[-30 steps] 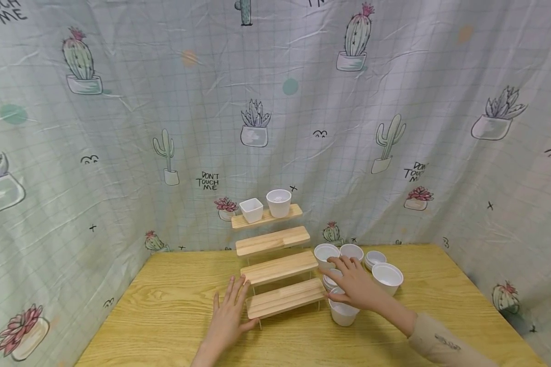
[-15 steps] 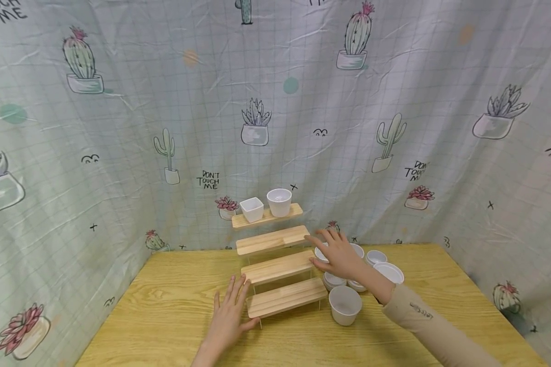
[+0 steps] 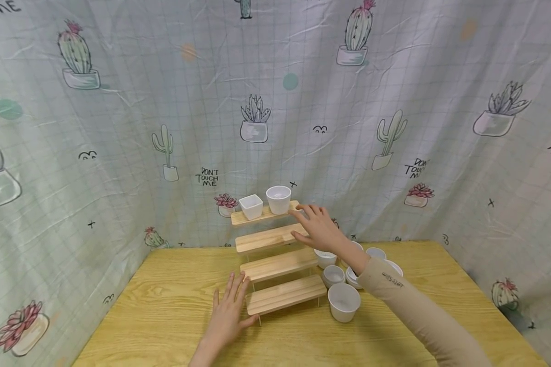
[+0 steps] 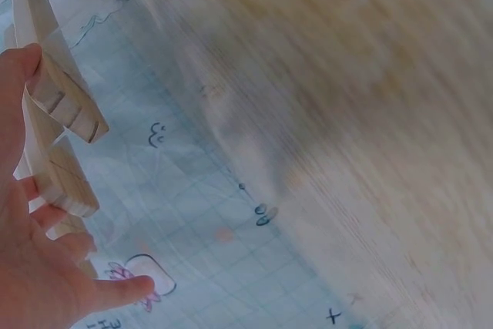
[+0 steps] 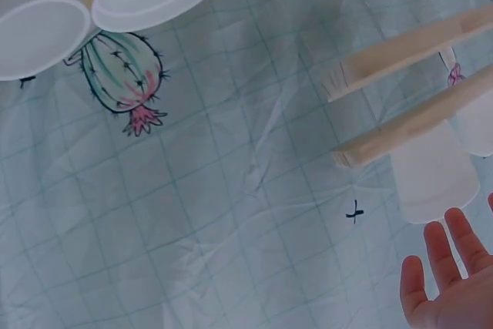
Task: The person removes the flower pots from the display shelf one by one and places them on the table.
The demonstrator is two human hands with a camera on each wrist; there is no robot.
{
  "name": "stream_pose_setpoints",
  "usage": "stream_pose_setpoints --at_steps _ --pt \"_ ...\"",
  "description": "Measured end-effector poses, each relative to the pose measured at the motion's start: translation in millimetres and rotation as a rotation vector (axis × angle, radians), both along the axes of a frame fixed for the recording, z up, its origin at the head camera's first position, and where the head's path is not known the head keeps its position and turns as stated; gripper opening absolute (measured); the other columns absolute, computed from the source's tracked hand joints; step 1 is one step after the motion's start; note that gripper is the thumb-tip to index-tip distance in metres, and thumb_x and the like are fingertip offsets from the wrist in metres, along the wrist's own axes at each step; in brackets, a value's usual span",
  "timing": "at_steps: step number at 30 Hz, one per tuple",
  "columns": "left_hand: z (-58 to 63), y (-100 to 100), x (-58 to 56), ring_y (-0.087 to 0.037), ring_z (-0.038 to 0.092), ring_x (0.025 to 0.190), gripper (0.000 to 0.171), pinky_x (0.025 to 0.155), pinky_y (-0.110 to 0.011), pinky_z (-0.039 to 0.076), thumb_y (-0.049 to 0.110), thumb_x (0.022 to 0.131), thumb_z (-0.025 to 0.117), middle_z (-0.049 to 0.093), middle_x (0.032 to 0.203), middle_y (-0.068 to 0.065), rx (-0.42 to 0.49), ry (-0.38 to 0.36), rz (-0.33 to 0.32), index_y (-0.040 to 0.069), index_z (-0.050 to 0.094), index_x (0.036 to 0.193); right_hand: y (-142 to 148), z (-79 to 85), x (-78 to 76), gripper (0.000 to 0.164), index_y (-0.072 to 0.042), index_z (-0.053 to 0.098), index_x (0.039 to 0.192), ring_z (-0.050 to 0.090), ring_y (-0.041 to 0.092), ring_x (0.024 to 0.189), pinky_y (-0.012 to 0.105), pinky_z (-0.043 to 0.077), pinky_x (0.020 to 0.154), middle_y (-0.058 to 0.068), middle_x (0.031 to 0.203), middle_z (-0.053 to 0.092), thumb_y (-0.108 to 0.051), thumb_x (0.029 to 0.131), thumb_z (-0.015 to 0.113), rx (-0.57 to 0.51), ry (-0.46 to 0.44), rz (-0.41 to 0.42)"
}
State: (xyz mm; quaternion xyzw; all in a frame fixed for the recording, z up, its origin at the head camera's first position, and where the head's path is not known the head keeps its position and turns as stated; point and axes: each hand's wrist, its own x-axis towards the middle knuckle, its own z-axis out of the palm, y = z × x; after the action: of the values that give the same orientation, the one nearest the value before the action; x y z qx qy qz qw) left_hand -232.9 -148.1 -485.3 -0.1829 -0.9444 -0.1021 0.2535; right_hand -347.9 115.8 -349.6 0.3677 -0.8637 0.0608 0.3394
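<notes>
A tiered wooden rack point(image 3: 285, 294) with several planks stands on the table. At its lower left end my left hand point(image 3: 226, 313) is spread, its thumb touching a plank end in the left wrist view. On the top plank sit a square white pot point(image 3: 251, 208) and, right of it, a round white pot point(image 3: 279, 201). My right hand point(image 3: 320, 232), fingers extended, holds nothing beside the upper right end of the rack. In the right wrist view its fingertips point(image 5: 436, 236) appear close to the round pot point(image 5: 435, 179); whether they touch it I cannot tell.
White pots cluster right of the rack, partly hidden by my right arm. Among them are a larger front pot point(image 3: 344, 304) and a small pot point(image 3: 334, 276). A cactus-print curtain point(image 3: 202, 102) hangs behind the yellow wooden table point(image 3: 174, 300).
My right hand has moved up and left, from over the loose pots to beside the rack's top plank. My left hand stays at the rack's left end. The head view shifts slightly.
</notes>
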Motion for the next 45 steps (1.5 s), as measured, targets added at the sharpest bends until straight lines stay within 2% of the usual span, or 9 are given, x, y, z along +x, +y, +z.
stream_pose_setpoints --at_steps 7,12,16,19,24,30,37,45 --pt "1.8 -0.1 0.5 -0.036 0.025 0.132 0.091 0.092 -0.071 0.026 0.046 0.065 0.072 0.028 0.145 -0.008 0.010 -0.030 -0.004 0.009 0.031 0.137 -14.2 13.8 -12.2 0.050 -0.014 0.048 0.127 0.047 0.030 0.107 0.048 0.041 0.083 0.012 0.122 0.051 -0.036 0.083 0.059 -0.017 -0.033 -0.037" --pt "1.1 -0.3 -0.3 -0.036 0.027 0.131 0.090 0.091 -0.071 0.028 0.046 0.064 0.073 0.029 0.144 -0.008 0.014 -0.001 -0.004 0.009 0.033 0.136 -25.5 22.9 -21.4 0.050 -0.015 0.048 0.126 0.046 0.029 0.112 0.047 0.041 0.083 0.012 0.126 0.049 -0.035 0.082 0.060 -0.024 -0.063 -0.073" --pt "0.5 -0.2 -1.1 -0.037 0.028 0.130 0.090 0.090 -0.071 0.029 0.046 0.064 0.073 0.030 0.143 -0.008 0.017 0.010 -0.007 0.009 0.033 0.136 -34.3 29.3 -27.9 0.051 -0.016 0.045 0.129 0.046 0.031 0.115 0.048 0.040 0.085 0.013 0.132 0.044 -0.038 0.085 0.056 -0.023 -0.112 -0.104" --pt "0.9 0.0 -1.0 -0.037 0.026 0.131 0.091 0.092 -0.071 0.028 0.046 0.065 0.073 0.029 0.144 -0.008 0.015 -0.014 -0.002 0.009 0.032 0.137 -40.6 32.6 -33.4 0.052 -0.016 0.041 0.132 0.043 0.031 0.120 0.050 0.039 0.089 0.012 0.137 0.040 -0.041 0.087 0.051 -0.010 -0.156 -0.130" --pt "2.3 0.6 -0.1 -0.035 0.024 0.133 0.090 0.094 -0.070 0.026 0.046 0.065 0.072 0.028 0.145 -0.008 0.008 -0.055 0.013 0.009 0.032 0.137 -50.5 36.1 -42.2 0.054 -0.018 0.035 0.137 0.031 0.029 0.131 0.056 0.031 0.099 0.010 0.143 0.032 -0.042 0.090 0.046 -0.003 -0.244 -0.159" --pt "3.2 0.8 0.2 -0.035 0.024 0.133 0.090 0.094 -0.070 0.026 0.046 0.066 0.072 0.028 0.145 -0.008 0.005 -0.067 0.015 0.009 0.032 0.137 -60.3 39.4 -51.3 0.052 -0.023 0.029 0.140 0.020 0.028 0.137 0.061 0.017 0.106 0.008 0.148 0.024 -0.043 0.093 0.038 -0.006 -0.341 -0.195" --pt "4.0 0.8 0.4 -0.036 0.026 0.131 0.090 0.092 -0.071 0.028 0.046 0.065 0.072 0.029 0.144 -0.009 0.010 -0.043 0.000 0.009 0.032 0.137 -66.6 43.8 -54.9 0.051 -0.028 0.026 0.140 0.016 0.030 0.137 0.062 0.015 0.106 0.008 0.149 0.021 -0.047 0.093 0.032 0.034 -0.391 -0.258" --pt "4.1 0.2 0.9 -0.035 0.022 0.134 0.091 0.094 -0.071 0.025 0.046 0.066 0.072 0.025 0.146 -0.007 0.019 -0.083 0.004 0.011 0.029 0.139 -69.5 46.9 -55.1 0.050 -0.031 0.025 0.140 0.015 0.033 0.137 0.062 0.014 0.106 0.009 0.149 0.019 -0.047 0.094 0.030 0.067 -0.442 -0.298"
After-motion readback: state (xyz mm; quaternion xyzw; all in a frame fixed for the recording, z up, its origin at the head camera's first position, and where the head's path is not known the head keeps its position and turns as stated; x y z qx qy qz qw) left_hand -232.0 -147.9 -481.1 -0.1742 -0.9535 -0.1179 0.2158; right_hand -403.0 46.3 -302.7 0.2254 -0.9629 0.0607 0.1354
